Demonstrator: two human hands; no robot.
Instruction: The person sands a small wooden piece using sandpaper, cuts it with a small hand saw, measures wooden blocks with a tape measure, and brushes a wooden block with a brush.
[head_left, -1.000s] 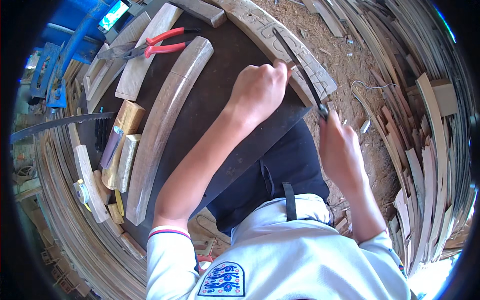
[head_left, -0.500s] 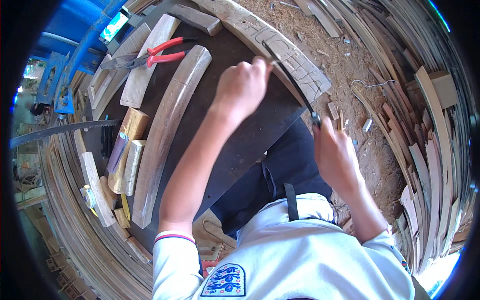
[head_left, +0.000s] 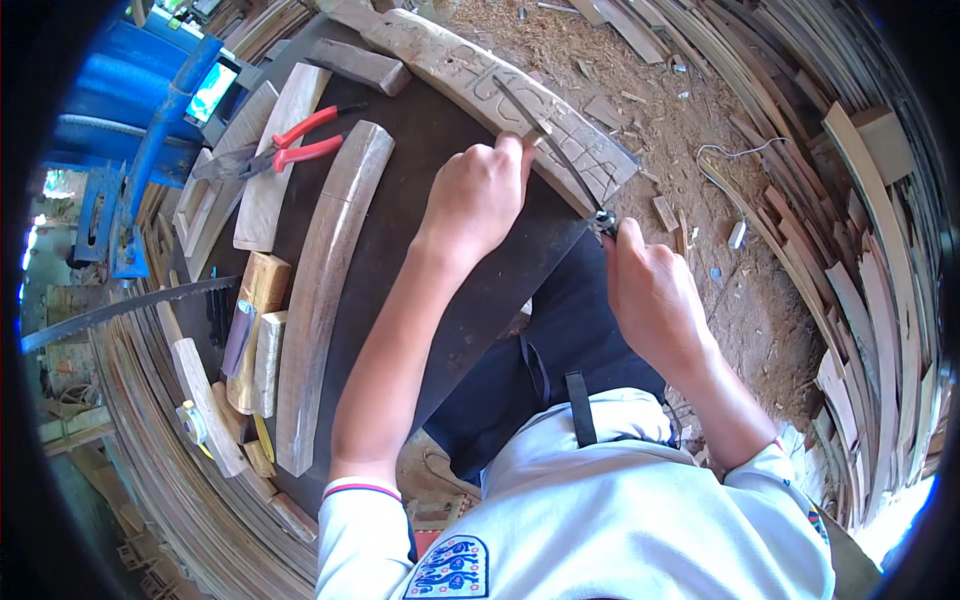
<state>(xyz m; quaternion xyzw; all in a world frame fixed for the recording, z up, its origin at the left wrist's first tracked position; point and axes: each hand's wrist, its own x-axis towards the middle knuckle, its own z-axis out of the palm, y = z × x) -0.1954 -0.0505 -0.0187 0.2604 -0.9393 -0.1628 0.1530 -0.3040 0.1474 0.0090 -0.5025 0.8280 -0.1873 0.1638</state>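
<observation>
A curved wooden beam (head_left: 450, 62) with carved or drawn lines lies along the far edge of the dark tabletop (head_left: 430, 130). My right hand (head_left: 655, 290) is closed around the handle of a hand tool with a long, thin, dark bar (head_left: 552, 142), perhaps a saw seen edge-on. The bar slants across the beam's right part; its contact with the wood is hard to make out. My left hand (head_left: 475, 198) is closed, its fingertips against the beam's near edge beside the bar. What those fingers pinch, if anything, is hidden.
Left on the table lie red-handled pliers (head_left: 285, 145), a long curved wooden piece (head_left: 330, 290), several blocks, a saw blade (head_left: 130, 312) and a tape measure (head_left: 192, 422). A blue machine (head_left: 120, 110) stands beyond. Stacked wood strips (head_left: 880, 330) line the right side.
The whole view has shifted a little, moving the table things leftward. My right hand and the tool have slid slightly forward over the beam. Both hands keep their closed grip.
</observation>
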